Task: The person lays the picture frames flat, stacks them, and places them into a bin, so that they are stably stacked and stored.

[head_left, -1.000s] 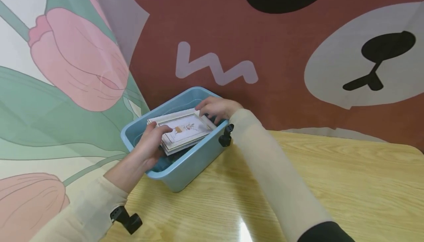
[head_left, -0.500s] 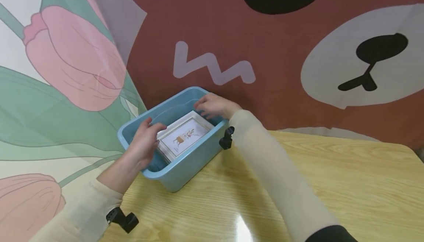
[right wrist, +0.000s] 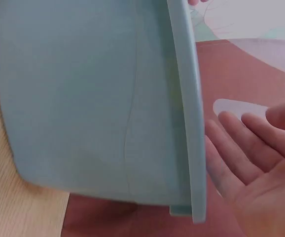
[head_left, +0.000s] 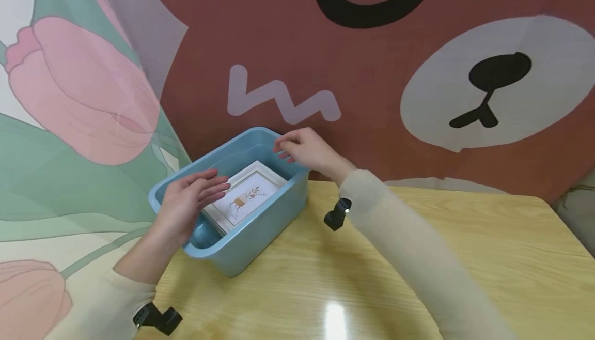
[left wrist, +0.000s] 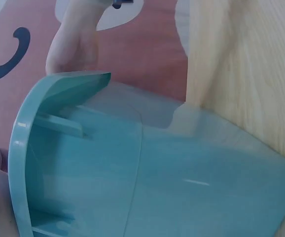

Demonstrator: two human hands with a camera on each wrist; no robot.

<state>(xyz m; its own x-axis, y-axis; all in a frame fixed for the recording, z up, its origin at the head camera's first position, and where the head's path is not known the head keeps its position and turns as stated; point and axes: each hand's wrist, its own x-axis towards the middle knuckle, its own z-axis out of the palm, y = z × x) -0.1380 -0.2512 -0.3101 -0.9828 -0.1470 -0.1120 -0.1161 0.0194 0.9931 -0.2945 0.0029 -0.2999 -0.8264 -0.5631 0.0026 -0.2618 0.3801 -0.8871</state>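
Note:
A white picture frame (head_left: 248,195) with a small plant-and-deer drawing lies face up inside a light blue plastic bin (head_left: 269,221). My left hand (head_left: 188,195) hovers over the bin's near left end, fingers extended toward the frame and holding nothing. At the far right end, my right hand (head_left: 309,149) is over the rim with its fingers loosely bent and nothing in them. In the right wrist view those fingers (right wrist: 246,148) show spread beside the bin's rim (right wrist: 194,123). The left wrist view mostly shows the bin's outer wall (left wrist: 182,173).
The bin stands on a light wood-grain table (head_left: 372,267), in the corner against printed cloth. A brown bear print (head_left: 372,81) hangs behind it and a tulip print (head_left: 88,92) is on the left. The table's right edge shows at the far right.
The picture frame, gripped by both hands and tilted at the bin's top, has gone down flat inside. Both hands have let go and risen from it.

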